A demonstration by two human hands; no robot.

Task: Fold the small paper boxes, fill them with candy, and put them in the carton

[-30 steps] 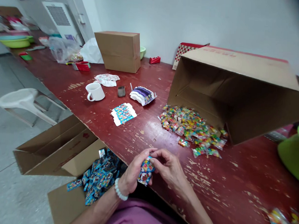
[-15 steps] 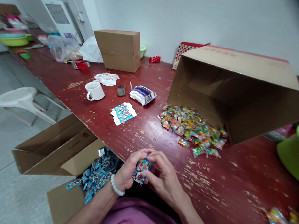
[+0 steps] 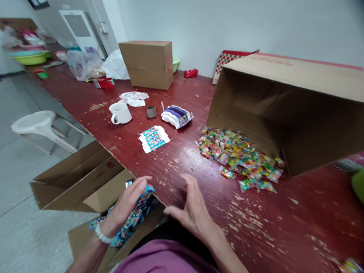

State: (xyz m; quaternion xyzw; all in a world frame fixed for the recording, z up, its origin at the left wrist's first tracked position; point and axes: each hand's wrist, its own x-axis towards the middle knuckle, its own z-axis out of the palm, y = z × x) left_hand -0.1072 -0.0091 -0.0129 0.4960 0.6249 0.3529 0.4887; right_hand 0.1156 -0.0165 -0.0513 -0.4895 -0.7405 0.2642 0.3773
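Both hands open, low in the middle of the frame.
The left hand (image 3: 127, 201) lies flat, fingers straight, on the blue packets (image 3: 133, 222) in the carton (image 3: 83, 245) at lower left, its grip loose and clasping none. The right hand (image 3: 191, 209) is spread at the desk (image 3: 287, 221) edge, its grip wide and empty. A candy pile (image 3: 235, 157) lies right of centre, well apart.

A left hand (image 3: 127, 202) (beaded bracelet (image 3: 102, 234) at the wrist) is hovering flat over blue packets (image 3: 131, 223) in a floor carton (image 3: 83, 245) below the table's (image 3: 286, 225) near edge; the right hand (image 3: 193, 211) is hanging open-fingered at that edge.
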